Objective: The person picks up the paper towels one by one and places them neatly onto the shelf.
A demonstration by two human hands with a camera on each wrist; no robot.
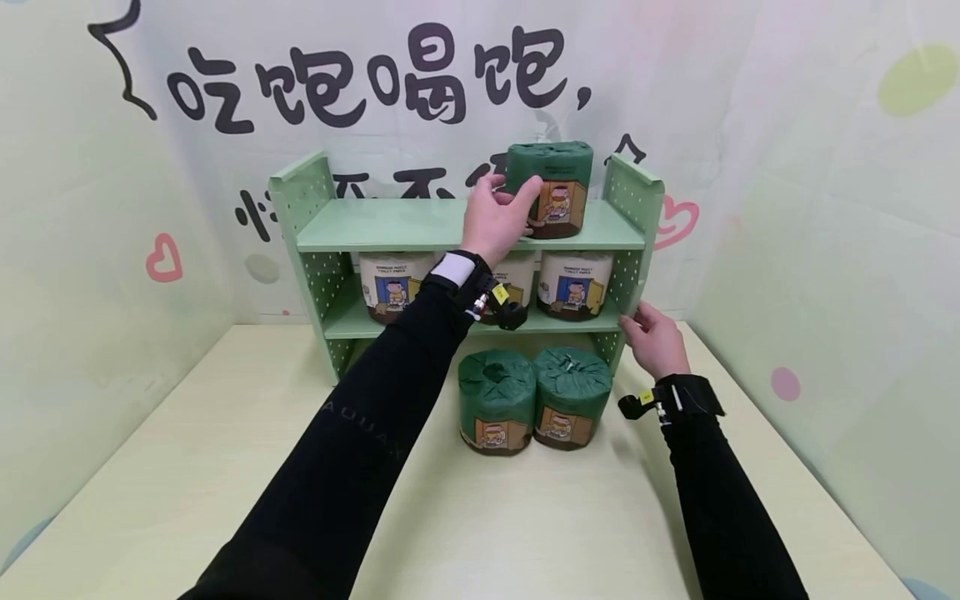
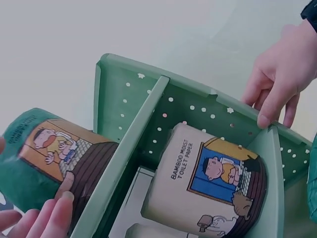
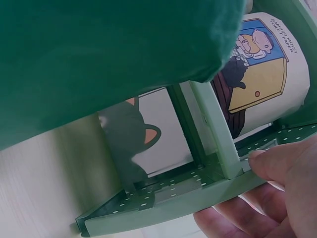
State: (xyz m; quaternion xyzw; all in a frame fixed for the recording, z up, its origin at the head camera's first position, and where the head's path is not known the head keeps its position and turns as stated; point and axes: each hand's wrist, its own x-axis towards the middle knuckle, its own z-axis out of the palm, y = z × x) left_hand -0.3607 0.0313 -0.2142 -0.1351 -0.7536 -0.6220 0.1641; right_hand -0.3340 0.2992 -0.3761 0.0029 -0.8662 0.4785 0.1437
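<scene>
On the top board of a light green shelf unit stands a green-wrapped toilet paper roll. My left hand is at its left side, thumb by the printed front and fingers loosely bent; in the left wrist view the fingertips touch the wrapper. Lower down, my right hand holds the unit's right side panel by its front edge. The right wrist view has the thumb on the edge and the other fingers along the outer face.
White toilet paper rolls stand on the middle shelf, one partly behind my left wrist. Two more green rolls sit side by side on the table, before the unit's lower right. A printed wall cloth surrounds the table.
</scene>
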